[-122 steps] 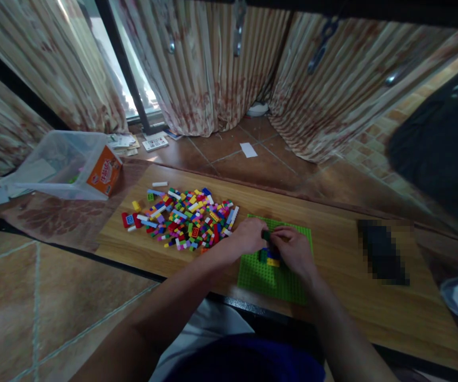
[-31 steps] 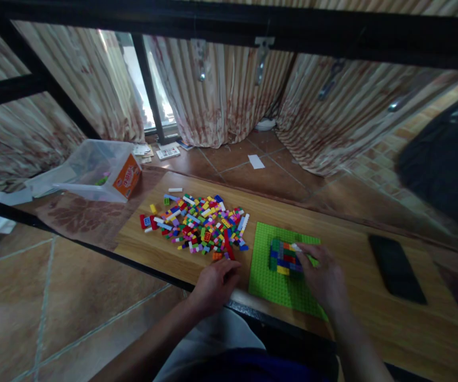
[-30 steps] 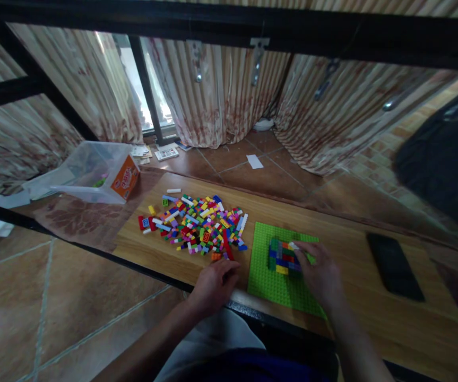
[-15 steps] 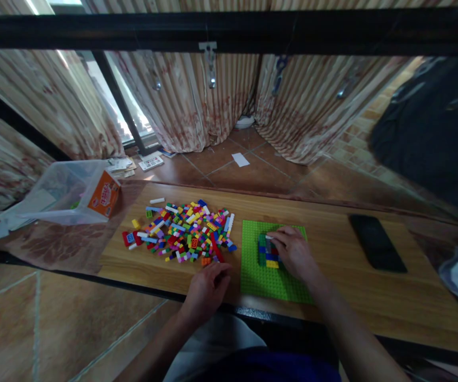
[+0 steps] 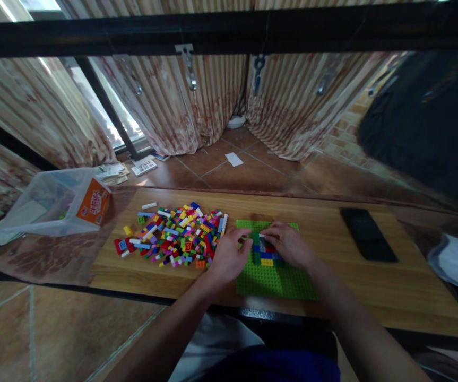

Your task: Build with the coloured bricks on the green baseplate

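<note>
A green baseplate [image 5: 276, 281] lies on the wooden table [image 5: 165, 270] in front of me. A small stack of coloured bricks [image 5: 264, 254] is fixed near its far middle. My right hand [image 5: 288, 244] rests over the stack with its fingers curled and pressed on a brick at the top. My left hand [image 5: 229, 257] sits at the plate's left edge, fingers bent toward the stack and touching its left side. A heap of loose coloured bricks [image 5: 173, 233] lies just left of the plate.
A clear plastic tub [image 5: 41, 204] with an orange label lies on its side at far left. A black phone [image 5: 368, 241] lies right of the plate. Curtains and a black bar hang behind the table; a dark garment is at upper right.
My left hand has come up from the table's near edge to the left side of the brick stack. My right hand stays on the stack. The camera has turned slightly.
</note>
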Demonstrator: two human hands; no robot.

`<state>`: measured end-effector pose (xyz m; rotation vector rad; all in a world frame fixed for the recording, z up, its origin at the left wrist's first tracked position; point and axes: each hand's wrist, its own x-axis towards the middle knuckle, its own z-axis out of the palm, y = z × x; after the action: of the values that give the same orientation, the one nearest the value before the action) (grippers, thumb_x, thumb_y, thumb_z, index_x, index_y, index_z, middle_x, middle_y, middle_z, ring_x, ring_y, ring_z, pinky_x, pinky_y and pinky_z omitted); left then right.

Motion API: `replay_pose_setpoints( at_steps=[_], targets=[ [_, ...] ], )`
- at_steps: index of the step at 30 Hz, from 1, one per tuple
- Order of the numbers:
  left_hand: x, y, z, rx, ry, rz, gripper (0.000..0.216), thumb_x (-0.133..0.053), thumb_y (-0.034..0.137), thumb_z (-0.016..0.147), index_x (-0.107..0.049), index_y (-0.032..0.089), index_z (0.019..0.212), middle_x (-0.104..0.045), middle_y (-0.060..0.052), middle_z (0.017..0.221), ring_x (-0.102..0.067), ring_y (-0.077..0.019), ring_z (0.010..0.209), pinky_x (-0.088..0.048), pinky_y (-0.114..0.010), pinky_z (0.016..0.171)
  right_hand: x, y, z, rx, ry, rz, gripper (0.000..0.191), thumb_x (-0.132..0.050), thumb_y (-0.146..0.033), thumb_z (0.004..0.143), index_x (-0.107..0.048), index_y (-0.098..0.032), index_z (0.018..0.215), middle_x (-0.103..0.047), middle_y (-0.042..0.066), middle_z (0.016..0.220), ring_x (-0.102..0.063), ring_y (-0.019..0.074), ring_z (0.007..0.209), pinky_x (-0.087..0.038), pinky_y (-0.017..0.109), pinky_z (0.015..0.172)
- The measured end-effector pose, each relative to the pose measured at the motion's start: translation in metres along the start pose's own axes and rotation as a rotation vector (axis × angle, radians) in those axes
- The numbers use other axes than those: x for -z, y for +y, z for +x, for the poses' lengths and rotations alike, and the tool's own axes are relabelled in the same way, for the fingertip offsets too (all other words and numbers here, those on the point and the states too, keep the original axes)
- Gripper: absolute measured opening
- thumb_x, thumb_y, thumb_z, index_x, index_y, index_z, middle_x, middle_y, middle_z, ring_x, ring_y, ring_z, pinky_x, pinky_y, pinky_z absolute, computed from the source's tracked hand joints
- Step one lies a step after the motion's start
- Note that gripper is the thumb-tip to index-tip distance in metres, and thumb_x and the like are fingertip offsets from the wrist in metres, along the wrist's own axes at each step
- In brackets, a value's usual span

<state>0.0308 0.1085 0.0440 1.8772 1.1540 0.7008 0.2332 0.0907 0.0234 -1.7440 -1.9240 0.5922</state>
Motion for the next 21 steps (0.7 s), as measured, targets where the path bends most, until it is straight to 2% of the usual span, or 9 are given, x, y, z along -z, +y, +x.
replay_pose_setpoints(
  at_steps=[3,6,11,21],
  targets=[
    [-0.013,0.0,0.026,-0.011,-0.044,0.075,0.022,-0.056,0.018,0.087,-0.069,0.016,0.105,-0.072,-0.007,0.103,-0.066,-0.0171,0.088,-0.053,-0.03,0.085,0.003,-0.001,0.001,0.005,-0.016,0.006,0.023,-0.054,-0.024,0.087,-0.077,-0.025,0.085,-0.07,0.004,0.086,-0.062,0.018,0.083,-0.048,0.032,0.08],
    [-0.023,-0.003,0.038,-0.011,-0.09,0.151,0.02,-0.055,0.017,0.088,-0.072,0.017,0.098,-0.073,-0.006,0.099,-0.066,-0.0185,0.093,-0.051,-0.03,0.088,0.003,-0.002,0.001,0.02,-0.037,0.01,0.024,-0.053,-0.024,0.087,-0.077,-0.026,0.086,-0.069,0.003,0.085,-0.061,0.0177,0.083,-0.048,0.031,0.078],
    [-0.026,-0.008,0.038,-0.029,-0.109,0.2,0.022,-0.052,0.017,0.09,-0.074,0.018,0.086,-0.074,-0.004,0.088,-0.066,-0.0174,0.086,-0.05,-0.028,0.082,0.001,-0.001,-0.001,0.008,-0.026,0.045,0.024,-0.054,-0.024,0.087,-0.078,-0.027,0.09,-0.068,0.004,0.086,-0.061,0.0178,0.083,-0.048,0.032,0.079],
    [-0.029,-0.007,0.036,-0.02,-0.088,0.206,0.02,-0.055,0.019,0.089,-0.074,0.017,0.083,-0.072,-0.004,0.083,-0.065,-0.0167,0.08,-0.048,-0.026,0.076,-0.005,0.001,-0.006,-0.006,0.023,0.114,0.025,-0.054,-0.024,0.087,-0.078,-0.029,0.093,-0.066,0.003,0.087,-0.062,0.0172,0.084,-0.049,0.033,0.081]
  ],
)
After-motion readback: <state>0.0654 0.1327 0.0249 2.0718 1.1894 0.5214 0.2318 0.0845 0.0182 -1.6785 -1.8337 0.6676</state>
